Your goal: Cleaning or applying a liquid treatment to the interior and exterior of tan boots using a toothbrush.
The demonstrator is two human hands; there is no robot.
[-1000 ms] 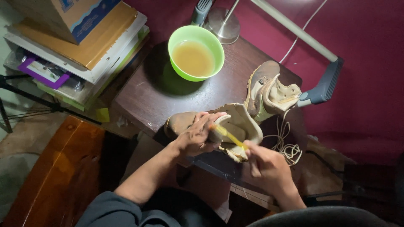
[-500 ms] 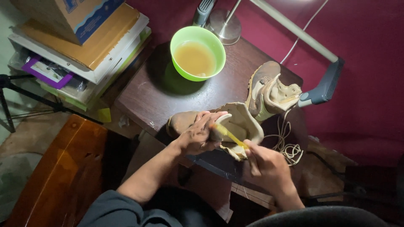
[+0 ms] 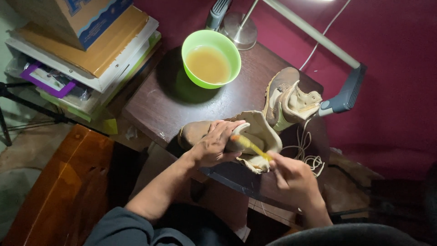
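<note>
A tan boot [image 3: 260, 132] lies on its side on a dark wooden table [image 3: 168, 105]. My left hand [image 3: 214, 145] grips the boot across its upper. My right hand [image 3: 293, 175] holds a yellow brush [image 3: 248, 145] whose head rests against the boot near my left fingers. A second tan boot [image 3: 287, 98] stands farther back on the table, its laces [image 3: 307, 152] loose over the edge. A green bowl [image 3: 210, 58] of cloudy brownish liquid sits at the table's far side.
A desk lamp base [image 3: 240, 31] and its long arm [image 3: 314, 34] cross the back, ending in a grey head [image 3: 346, 95]. Stacked boxes and books [image 3: 86, 50] sit left. A wooden piece [image 3: 54, 182] lies lower left. Red wall behind.
The view has shifted slightly. My hands stay on the boot, and the brush has moved only a little along it.
</note>
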